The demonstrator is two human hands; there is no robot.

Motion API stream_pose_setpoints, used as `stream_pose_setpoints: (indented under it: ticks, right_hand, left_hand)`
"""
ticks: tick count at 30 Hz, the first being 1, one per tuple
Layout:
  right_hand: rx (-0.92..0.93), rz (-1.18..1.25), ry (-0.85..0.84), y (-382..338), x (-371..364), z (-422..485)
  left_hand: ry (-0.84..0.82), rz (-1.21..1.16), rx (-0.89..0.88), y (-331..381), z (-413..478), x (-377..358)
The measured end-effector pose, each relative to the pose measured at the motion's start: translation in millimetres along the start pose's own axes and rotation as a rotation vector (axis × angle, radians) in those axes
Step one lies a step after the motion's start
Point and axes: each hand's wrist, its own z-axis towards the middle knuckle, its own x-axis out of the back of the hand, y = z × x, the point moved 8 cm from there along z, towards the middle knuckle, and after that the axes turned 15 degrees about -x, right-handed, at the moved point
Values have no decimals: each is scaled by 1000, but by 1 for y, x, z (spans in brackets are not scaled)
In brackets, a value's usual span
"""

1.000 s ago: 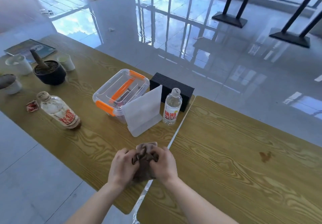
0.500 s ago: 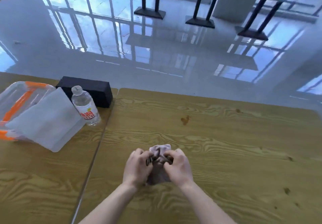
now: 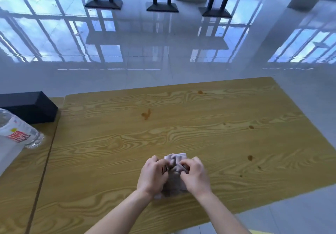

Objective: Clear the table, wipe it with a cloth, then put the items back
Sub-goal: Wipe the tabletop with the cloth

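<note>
I have one crumpled grey-mauve cloth [image 3: 176, 162] bunched between my two hands. My left hand [image 3: 154, 176] curls round its left side and my right hand [image 3: 196, 177] pinches its right side, the fingers of both bent into the folds. A pale corner of the cloth sticks up beyond my knuckles and the rest hangs down between my wrists. I cannot tell whether its lower end touches the wood. Under the cloth lies one yellow wood-grain surface [image 3: 209, 137]. On it I count four plain brown spots: the largest [image 3: 146, 114] is beyond the cloth and a little to its left, one [image 3: 200, 92] is far beyond it by the back edge, and two are off to its right, one farther [image 3: 251, 127] and one nearer [image 3: 250, 157]. A few fainter specks lie near these, too small to count. Left of the cloth, past a dark seam, a second wood-grain surface [image 3: 20, 188] butts against the first. On it stand one long black box [image 3: 29, 106], one clear plastic bottle with a red-and-white label [image 3: 19, 132] just in front of the box, and one white sheet [image 3: 7, 158] cut off by the picture's edge. Far beyond the cloth, on the glossy pale floor [image 3: 163, 60], stand three black table bases [image 3: 162, 7].
</note>
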Motion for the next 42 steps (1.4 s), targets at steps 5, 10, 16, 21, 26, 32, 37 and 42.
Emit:
stream_pose_setpoints:
  ticks: [5,10,16,21,26,32,37,42]
  right_hand:
    - [212,-253,278,10,9,-5]
    - [383,-423,91,-9,-67,-27]
    - [240,-475,245,33,-66,-41]
    - [115,-520,355,93,-21,-26]
    - [-94,-447,431,126,15,1]
    - [133,-522,375,171,30,-25]
    - [-221,-422,415,217,77,29]
    - [88,-511,379,186,50,3]
  left_hand:
    - [89,89,-139,2,-7,2]
    - [-85,435,-192,-37,-17,6]
    - [-264,532,-284,-43,-12,-25]
    - [-331,522,-400,-3,5,-61]
    - [-304,534,-391,32,52,-95]
    - [-235,593,-295,33,65,-104]
    - [-281,549,-189,45,75,-114]
    - [-250,578,-158,74,101,-141]
